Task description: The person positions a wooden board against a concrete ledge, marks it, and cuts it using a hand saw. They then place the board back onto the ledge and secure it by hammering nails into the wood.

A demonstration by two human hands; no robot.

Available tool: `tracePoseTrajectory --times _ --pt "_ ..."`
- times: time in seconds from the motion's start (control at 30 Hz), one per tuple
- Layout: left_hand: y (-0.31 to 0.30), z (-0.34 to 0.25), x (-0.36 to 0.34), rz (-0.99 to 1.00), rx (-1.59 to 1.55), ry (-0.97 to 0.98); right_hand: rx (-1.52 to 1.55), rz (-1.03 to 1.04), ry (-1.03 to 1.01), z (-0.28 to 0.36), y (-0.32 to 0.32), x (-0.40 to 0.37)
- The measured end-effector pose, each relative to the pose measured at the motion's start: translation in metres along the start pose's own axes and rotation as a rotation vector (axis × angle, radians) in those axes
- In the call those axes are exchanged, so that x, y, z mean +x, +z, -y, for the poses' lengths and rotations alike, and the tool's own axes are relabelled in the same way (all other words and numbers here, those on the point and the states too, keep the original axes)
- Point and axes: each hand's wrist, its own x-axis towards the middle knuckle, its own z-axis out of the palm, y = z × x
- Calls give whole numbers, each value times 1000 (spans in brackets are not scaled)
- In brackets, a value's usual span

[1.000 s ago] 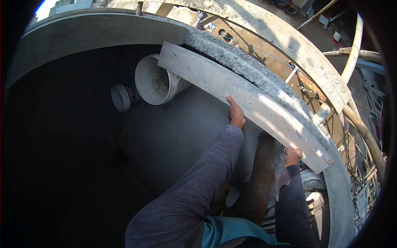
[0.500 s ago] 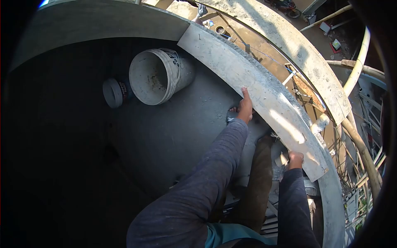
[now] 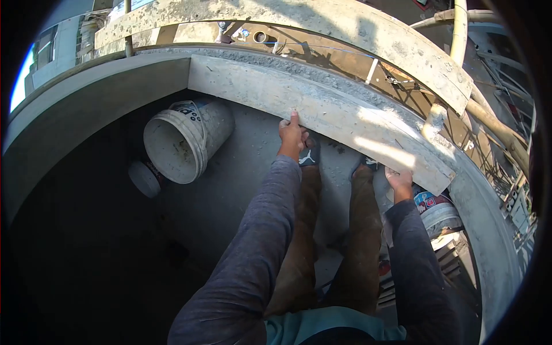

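Observation:
A long pale board point(image 3: 330, 119), smeared with cement, lies against the inner side of a curved concrete wall point(image 3: 491, 253). My left hand point(image 3: 292, 137) grips its near edge around the middle, thumb up on the face and fingers curled below. Toward the board's right end, my right hand point(image 3: 401, 181) is closed on the same edge, its fingers partly hidden beneath the board. Sunlit streaks cross the board between and above my hands.
A large dirty white bucket point(image 3: 215, 129) lies on its side at left, beside a smaller tub point(image 3: 144, 179). Another bucket point(image 3: 438, 214) stands at right below the board. Beyond the wall are an outer curved plank point(image 3: 322, 26) and bamboo poles point(image 3: 500, 135).
My view has turned, so the board runs less steeply across it and the buckets appear farther left. Both hands keep hold of the board's near edge.

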Motion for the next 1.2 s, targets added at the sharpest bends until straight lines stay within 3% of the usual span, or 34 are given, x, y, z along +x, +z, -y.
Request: tracePoseTrajectory --times 0.03,0.1,0.13,0.17,0.2,0.27,0.3,0.37,0.4,0.47,0.53,0.6,0.63,0.83,0.93,1.0,1.13,1.2 --pt "-4 3 14 50 -27 -28 53 44 34 1 -11 17" --pt "0 1 14 -44 48 65 53 -11 -60 -6 -5 5" --pt "18 -13 -21 -243 182 78 101 -56 -18 -6 -3 7" --pt "24 -12 -27 -449 456 235 132 -73 -14 -6 -4 14" --pt "15 -7 -18 -505 785 487 116 -127 -40 -7 0 11" --pt "28 -5 -39 -438 1216 1097 115 -89 -88 -7 5 -2" --pt "41 -8 -54 -424 1217 1108 129 -92 -95 -4 2 1" --pt "64 -11 -80 33 1775 1427 163 -140 -86 -4 -5 19" --pt "76 -12 -84 41 1780 1443 180 -140 -85 -3 -7 21" --pt "104 -11 -85 419 2129 1413 314 -80 -101 0 -16 23" --pt "116 -7 -86 416 2188 1497 281 -144 -140 0 -6 -3" --pt "125 -9 -85 451 2283 1329 244 -212 -176 -1 -1 -19" --pt "123 -11 -81 487 2219 1393 181 -270 -202 -1 0 -23" --pt "124 -15 -84 465 2174 1431 -21 -377 -261 -3 4 11" --pt "136 -16 -86 417 2204 1395 -394 -366 -394 10 10 7" --pt "137 -12 -86 401 2227 1357 -71 -322 -105 28 10 -10" --pt "144 -3 -87 348 2227 1383 -71 -337 -191 33 3 2" --pt "146 1 -91 313 2237 1359 -93 -377 -392 39 -9 18"
